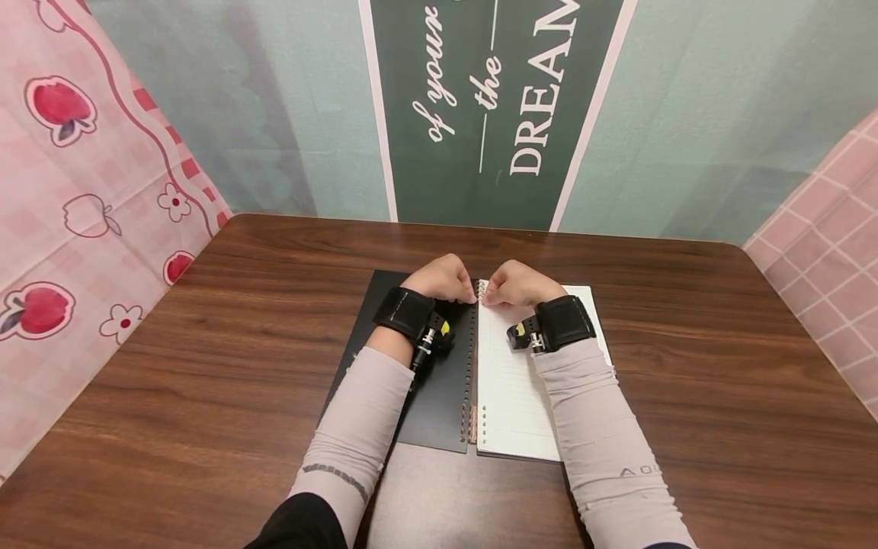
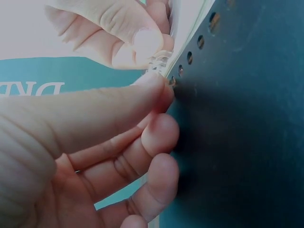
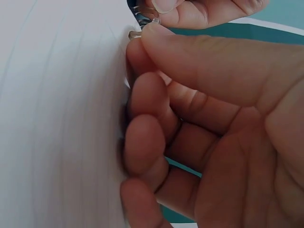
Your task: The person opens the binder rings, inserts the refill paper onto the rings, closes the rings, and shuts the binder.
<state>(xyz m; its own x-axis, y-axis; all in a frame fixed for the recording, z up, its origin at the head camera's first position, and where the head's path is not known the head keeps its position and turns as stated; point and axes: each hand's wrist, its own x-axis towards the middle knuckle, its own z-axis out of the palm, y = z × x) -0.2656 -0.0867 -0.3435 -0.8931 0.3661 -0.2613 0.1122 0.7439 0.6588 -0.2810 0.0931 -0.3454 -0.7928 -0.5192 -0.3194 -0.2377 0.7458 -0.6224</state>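
An open loose-leaf notebook lies flat on the table, its black cover to the left and white lined paper to the right. Clear binder rings run along the spine between them. At the spine's far end, my left hand pinches the rings between thumb and index finger. Close beside it, my right hand pinches the rings from the paper side. Punched holes along the cover's edge show in the left wrist view. The fingertips partly hide the rings there.
The notebook rests on a brown wood-grain table, near a greyish patch at the front edge. Behind the table hangs a green cloth with white lettering. Pink patterned cloth hangs at the left, pink checked cloth at the right.
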